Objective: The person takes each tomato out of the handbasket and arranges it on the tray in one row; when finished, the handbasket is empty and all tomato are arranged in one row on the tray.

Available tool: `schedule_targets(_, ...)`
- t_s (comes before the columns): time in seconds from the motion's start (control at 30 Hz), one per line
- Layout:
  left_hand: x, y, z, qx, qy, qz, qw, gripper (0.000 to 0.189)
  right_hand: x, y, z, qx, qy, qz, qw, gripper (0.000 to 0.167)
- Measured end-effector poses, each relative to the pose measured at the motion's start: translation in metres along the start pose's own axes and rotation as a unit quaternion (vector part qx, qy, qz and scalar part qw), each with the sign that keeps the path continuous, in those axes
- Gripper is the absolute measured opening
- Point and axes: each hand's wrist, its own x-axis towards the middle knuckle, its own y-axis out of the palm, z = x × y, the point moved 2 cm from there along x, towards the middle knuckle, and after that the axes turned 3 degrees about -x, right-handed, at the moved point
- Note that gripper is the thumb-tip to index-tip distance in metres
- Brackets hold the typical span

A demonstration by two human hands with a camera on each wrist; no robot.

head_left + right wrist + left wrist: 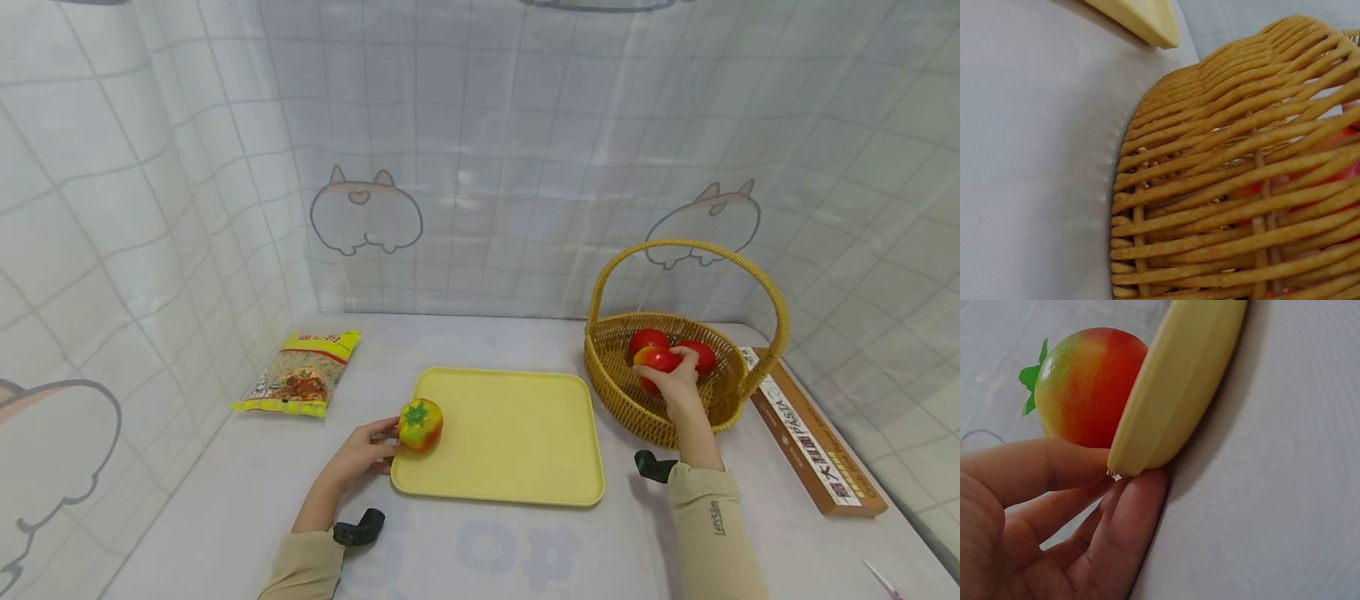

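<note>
"So, what's on the table (pixel 480 337)?"

"Biggest first: the wicker basket (pixel 611 392) near the back right corner, its handle (pixel 690 244) arching above, then the yellow tray (pixel 517 437) toward the middle."

"And the hands?"

"The right hand (pixel 677 385) is down in the basket, grasping a red-and-yellow fruit (pixel 656 358), with more red fruit (pixel 648 339) beside it. The left hand (pixel 362 450) pinches the tray's left edge, just beside a tomato-like fruit (pixel 421 425) lying on that side."

"How would you do this well?"

"I'd make the right hand's grip snug, lift straight up past the neighbours, and steer clear of the handle. The left should steady the tray without tipping it; anything that round could roll."
</note>
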Motion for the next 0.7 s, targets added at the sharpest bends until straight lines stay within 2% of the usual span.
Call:
schedule_targets(0.17, -0.001, 0.000, -0.002, 0.002, -0.001, -0.002, 1.0000, 0.065, -0.002, 0.002, 0.004, 0.023, -0.011, 0.001, 0.9997, 0.086)
schedule_targets(0.27, -0.001, 0.000, -0.002, 0.000, 0.000, -0.002, 1.0000, 0.065, -0.004, 0.003, 0.009, 0.044, -0.019, 0.014, 0.9988, 0.089)
schedule_targets(0.5, 0.000, 0.000, -0.002, 0.000, -0.003, 0.000, 1.0000, 0.064, -0.016, 0.010, 0.023, 0.111, -0.032, 0.059, 0.9916, 0.079)
schedule_targets(0.7, -0.002, 0.000, -0.003, -0.004, -0.007, 0.000, 1.0000, 0.066, -0.025, 0.019, 0.031, 0.119, -0.071, 0.077, 0.9873, 0.077)
